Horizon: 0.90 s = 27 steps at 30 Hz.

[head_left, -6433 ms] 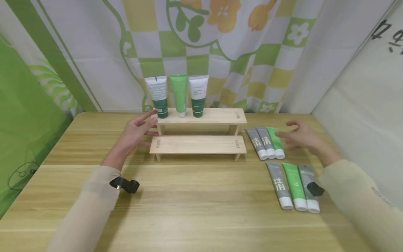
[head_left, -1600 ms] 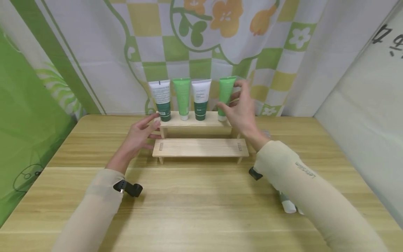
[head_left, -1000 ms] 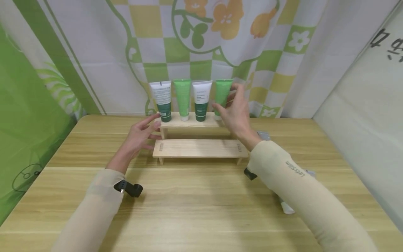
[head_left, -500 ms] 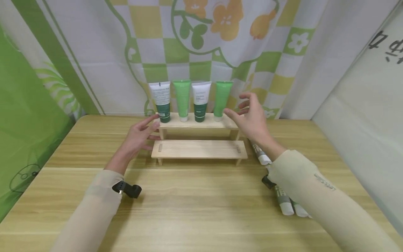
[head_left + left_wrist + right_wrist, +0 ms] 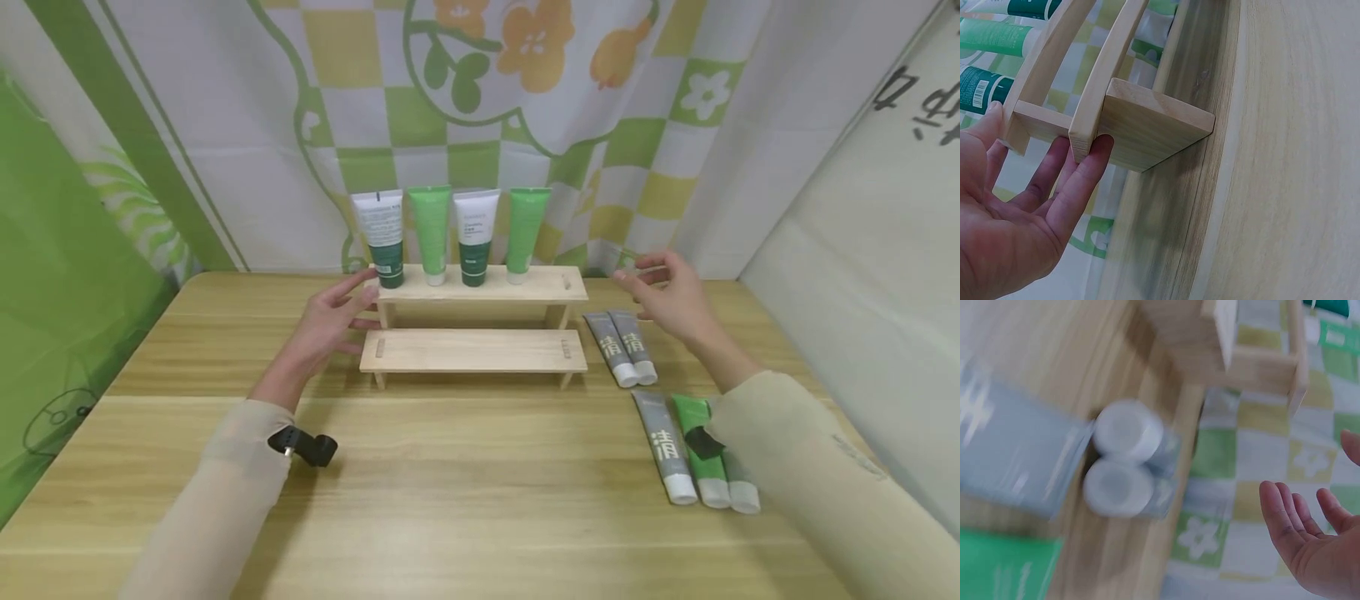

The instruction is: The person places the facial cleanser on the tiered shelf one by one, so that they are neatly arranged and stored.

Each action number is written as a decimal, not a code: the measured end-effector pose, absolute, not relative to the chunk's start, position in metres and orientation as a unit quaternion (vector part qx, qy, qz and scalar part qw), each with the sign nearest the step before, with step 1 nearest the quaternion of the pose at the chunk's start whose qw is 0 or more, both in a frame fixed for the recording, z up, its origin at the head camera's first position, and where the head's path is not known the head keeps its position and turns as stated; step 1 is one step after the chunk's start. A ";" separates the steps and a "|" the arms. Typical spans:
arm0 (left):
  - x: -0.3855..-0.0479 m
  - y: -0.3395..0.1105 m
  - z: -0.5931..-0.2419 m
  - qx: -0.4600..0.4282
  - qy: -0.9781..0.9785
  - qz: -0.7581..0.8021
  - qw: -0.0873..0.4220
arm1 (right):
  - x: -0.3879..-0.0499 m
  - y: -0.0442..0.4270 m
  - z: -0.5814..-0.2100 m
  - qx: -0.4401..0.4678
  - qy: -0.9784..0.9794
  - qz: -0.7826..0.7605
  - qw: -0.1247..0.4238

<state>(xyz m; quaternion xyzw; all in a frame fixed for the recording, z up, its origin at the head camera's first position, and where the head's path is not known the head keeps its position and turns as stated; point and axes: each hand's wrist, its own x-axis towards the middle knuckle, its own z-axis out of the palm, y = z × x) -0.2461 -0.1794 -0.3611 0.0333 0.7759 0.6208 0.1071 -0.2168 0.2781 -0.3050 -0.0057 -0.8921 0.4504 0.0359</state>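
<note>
Four tubes stand caps down on the upper tier of a wooden two-tier rack [image 5: 480, 350]: a white-and-green one [image 5: 386, 242], a light green one [image 5: 432, 237], another white-and-green one [image 5: 476, 237] and a light green one [image 5: 527, 233] at the right. My left hand [image 5: 322, 321] touches the rack's left end; in the left wrist view its fingertips rest against the wood [image 5: 1091, 106]. My right hand [image 5: 671, 300], empty with fingers loosely bent, hovers beyond two grey tubes [image 5: 611, 346] lying right of the rack. The right wrist view shows that hand [image 5: 1322, 550] holding nothing.
Nearer on the wooden table [image 5: 450, 483] lie a grey tube [image 5: 663, 446], a green tube [image 5: 708, 475] and another grey tube [image 5: 742, 492], partly covered by my right wrist's camera and sleeve. A patterned curtain [image 5: 360, 108] hangs behind the rack, and a white wall stands at right.
The right hand carried a light green tube from the table to the upper tier's right part, released it and moved back right. The left hand stayed at the rack's left end.
</note>
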 end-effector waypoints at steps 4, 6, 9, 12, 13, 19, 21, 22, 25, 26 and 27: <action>-0.247 -0.182 -0.361 0.033 0.778 0.617 0.112 | -0.215 0.298 -0.313 -0.019 -0.902 0.431 -0.020; -0.247 -0.182 -0.362 0.034 0.780 0.615 0.113 | -0.215 0.306 -0.318 -0.020 -0.903 0.427 -0.045; -0.248 -0.182 -0.361 0.041 0.780 0.614 0.116 | -0.215 0.318 -0.324 -0.023 -0.900 0.430 -0.076; -0.248 -0.180 -0.359 0.045 0.779 0.614 0.118 | -0.214 0.327 -0.328 -0.029 -0.894 0.435 -0.109; -0.248 -0.180 -0.359 0.044 0.778 0.615 0.119 | -0.215 0.329 -0.330 -0.029 -0.894 0.432 -0.120; -0.248 -0.180 -0.360 0.043 0.776 0.618 0.121 | -0.217 0.338 -0.338 -0.022 -0.903 0.388 -0.184; -0.248 -0.180 -0.359 0.042 0.776 0.618 0.118 | -0.218 0.341 -0.341 -0.025 -0.901 0.384 -0.202; -0.248 -0.180 -0.359 0.042 0.776 0.618 0.116 | -0.218 0.342 -0.342 -0.028 -0.896 0.389 -0.211; -0.248 -0.180 -0.360 0.040 0.777 0.617 0.114 | -0.220 0.343 -0.345 -0.036 -0.884 0.406 -0.227; -0.248 -0.180 -0.360 0.039 0.777 0.618 0.115 | -0.221 0.343 -0.346 -0.038 -0.881 0.411 -0.233; -0.248 -0.180 -0.360 0.038 0.777 0.618 0.117 | -0.221 0.342 -0.347 -0.039 -0.878 0.413 -0.238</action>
